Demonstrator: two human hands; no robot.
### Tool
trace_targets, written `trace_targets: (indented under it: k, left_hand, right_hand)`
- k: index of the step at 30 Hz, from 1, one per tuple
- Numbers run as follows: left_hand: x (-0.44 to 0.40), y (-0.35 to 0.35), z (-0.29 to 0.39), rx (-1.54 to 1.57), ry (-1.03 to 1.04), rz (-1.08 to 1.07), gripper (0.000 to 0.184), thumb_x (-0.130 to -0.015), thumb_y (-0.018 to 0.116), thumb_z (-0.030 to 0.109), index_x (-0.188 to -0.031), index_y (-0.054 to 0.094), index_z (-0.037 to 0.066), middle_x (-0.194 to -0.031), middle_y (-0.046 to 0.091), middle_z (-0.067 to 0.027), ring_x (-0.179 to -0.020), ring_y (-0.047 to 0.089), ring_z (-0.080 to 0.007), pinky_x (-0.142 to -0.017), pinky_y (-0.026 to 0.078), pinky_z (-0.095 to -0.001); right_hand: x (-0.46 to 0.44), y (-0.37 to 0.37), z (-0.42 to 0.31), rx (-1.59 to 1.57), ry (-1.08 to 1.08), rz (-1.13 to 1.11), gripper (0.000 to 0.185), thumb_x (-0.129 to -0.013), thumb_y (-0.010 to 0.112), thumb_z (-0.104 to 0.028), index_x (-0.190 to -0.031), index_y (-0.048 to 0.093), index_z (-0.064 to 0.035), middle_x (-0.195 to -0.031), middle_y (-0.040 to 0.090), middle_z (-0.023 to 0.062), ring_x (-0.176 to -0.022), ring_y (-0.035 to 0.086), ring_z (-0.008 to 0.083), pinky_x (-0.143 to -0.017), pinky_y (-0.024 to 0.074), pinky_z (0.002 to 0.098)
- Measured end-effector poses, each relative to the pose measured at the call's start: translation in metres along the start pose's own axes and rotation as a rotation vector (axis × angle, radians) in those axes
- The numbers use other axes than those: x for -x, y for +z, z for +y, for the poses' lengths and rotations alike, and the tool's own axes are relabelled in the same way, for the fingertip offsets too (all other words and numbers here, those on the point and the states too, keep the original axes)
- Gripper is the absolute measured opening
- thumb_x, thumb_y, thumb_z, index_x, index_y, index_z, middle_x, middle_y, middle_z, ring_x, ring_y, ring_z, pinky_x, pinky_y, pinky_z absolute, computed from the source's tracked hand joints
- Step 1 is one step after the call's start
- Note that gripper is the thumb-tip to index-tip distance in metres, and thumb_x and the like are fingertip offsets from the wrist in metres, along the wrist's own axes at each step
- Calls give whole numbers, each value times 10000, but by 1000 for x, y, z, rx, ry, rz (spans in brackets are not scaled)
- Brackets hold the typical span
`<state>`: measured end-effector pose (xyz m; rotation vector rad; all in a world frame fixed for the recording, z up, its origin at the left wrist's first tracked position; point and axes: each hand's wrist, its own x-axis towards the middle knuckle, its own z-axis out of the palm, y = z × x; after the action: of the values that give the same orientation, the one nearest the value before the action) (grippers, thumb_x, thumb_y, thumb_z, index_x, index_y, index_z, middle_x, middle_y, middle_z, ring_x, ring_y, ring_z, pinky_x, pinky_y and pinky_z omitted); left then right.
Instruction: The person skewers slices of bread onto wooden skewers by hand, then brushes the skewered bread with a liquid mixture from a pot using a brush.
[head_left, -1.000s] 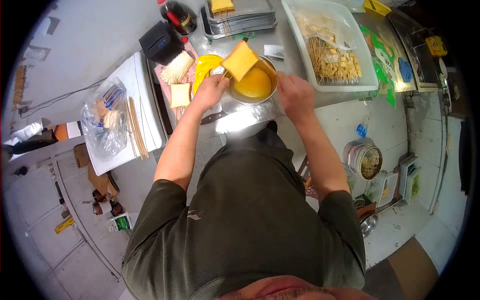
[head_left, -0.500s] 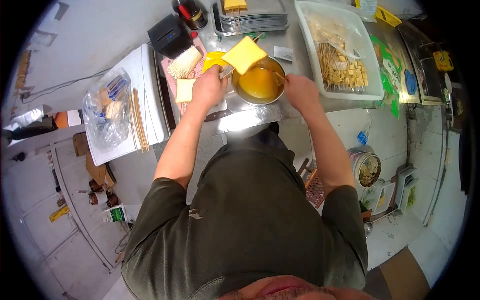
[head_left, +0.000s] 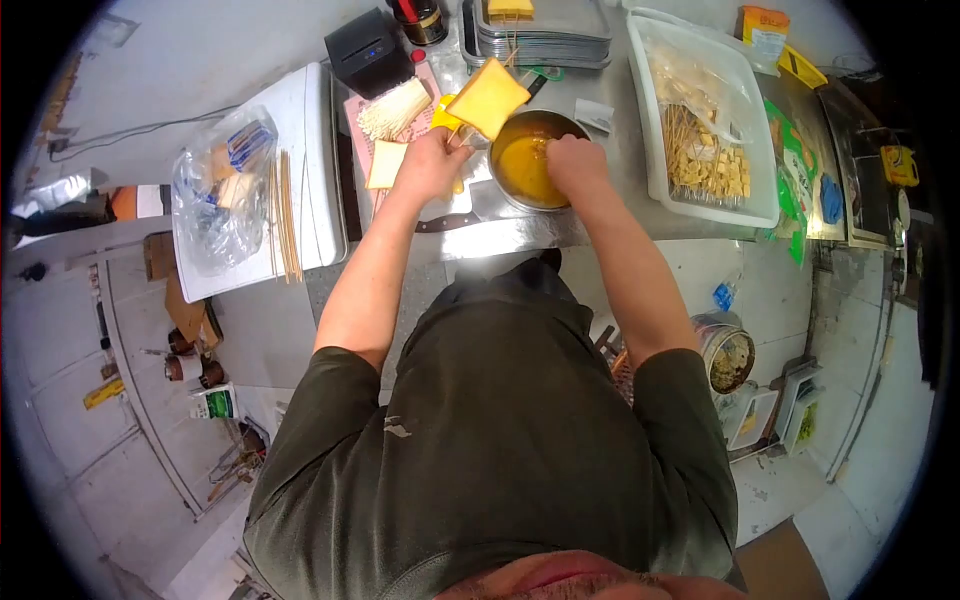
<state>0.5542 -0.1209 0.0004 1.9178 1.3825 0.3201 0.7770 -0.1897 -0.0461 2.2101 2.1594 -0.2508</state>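
My left hand (head_left: 436, 166) is closed on the sticks of a skewered bread slice (head_left: 488, 98), which is coated yellow and tilted at the left rim of a metal pot (head_left: 494, 178). Yellow-orange liquid (head_left: 527, 172) fills the lower part of the pot. My right hand (head_left: 578, 168) is closed over the pot's right side. The thin wooden handle it grips shows only in the earlier view; the fist hides it now. A paler bread slice (head_left: 385, 164) lies left of my left hand, beside a bundle of enoki mushrooms (head_left: 395, 110) on a pink board.
A white bin (head_left: 660, 190) of skewered food stands at the right. Stacked metal trays (head_left: 545, 48) and a black box (head_left: 370, 55) are at the back. Left is a white lid-like surface (head_left: 310, 130) with a plastic bag (head_left: 222, 215) and loose sticks (head_left: 285, 220).
My right hand has moved left, from beside the pot to over its right side, covering the wooden handle. My left hand still holds the skewered bread. The whole view has shifted slightly.
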Motion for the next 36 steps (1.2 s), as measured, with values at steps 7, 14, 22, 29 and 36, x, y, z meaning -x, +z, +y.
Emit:
trace_targets:
  k: [7,14,22,29,36]
  left_hand:
    - [-4,0,-10,120,-19,-4,322,-939,577,269,-881,623,-45,-699,636,-103,-638,605,-186,-631,480,-327]
    - [-13,12,-7,66,50,-15,346,-953,541,288,-879,622,-40,-684,621,-105,-625,597,-204,-627,472,-350]
    - [-18,20,6,12,26,-16,339,-942,536,282,-910,632,-41,-717,644,-138,-683,636,-262,-685,490,-379]
    - [-18,25,6,-64,-2,-31,350,-936,514,291,-1056,636,-15,-935,660,-271,-929,634,-428,-836,492,-469]
    - [-5,27,10,-122,3,-64,341,-941,509,281,-1071,632,-10,-946,647,-295,-942,622,-446,-845,485,-489]
  right_hand:
    - [18,10,-2,-221,2,22,179,-887,512,-203,-910,669,-121,-877,665,132,-824,667,318,-680,530,452]
    - [74,1,24,-209,68,257,122,-885,543,-184,-903,638,-111,-809,640,107,-736,645,325,-647,521,446]
    - [103,-12,20,-450,86,447,116,-888,598,-212,-946,657,-132,-767,623,91,-709,628,331,-598,506,434]
    - [111,-23,18,-484,99,490,126,-870,624,-184,-971,668,-123,-769,635,92,-695,628,321,-587,503,420]
    - [104,-42,14,-513,81,659,120,-862,637,-161,-964,659,-100,-739,623,94,-657,620,315,-577,499,404]
